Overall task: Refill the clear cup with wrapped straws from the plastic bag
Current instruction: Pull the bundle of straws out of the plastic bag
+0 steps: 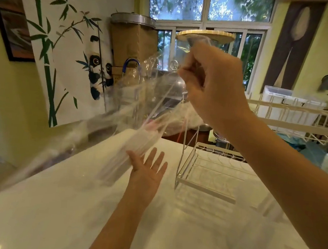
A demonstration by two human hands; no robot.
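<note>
right hand [211,85] raised high, fingers curling round top of clear plastic bag [141,106], gripping it. bag hanging slanted down toward left, blurred. wrapped straws [138,144] lying bunched inside its lower part, above white counter [74,205]. left hand [147,170] spread flat, palm up, fingers straight, just beside lower end of straw bundle; contact unclear through blur. white wire rack [204,172] sitting on counter right of left hand. panda bamboo hanging [66,57] showing on wall behind.

Home kitchen: white counter [54,204], dish rack [289,122].
</note>
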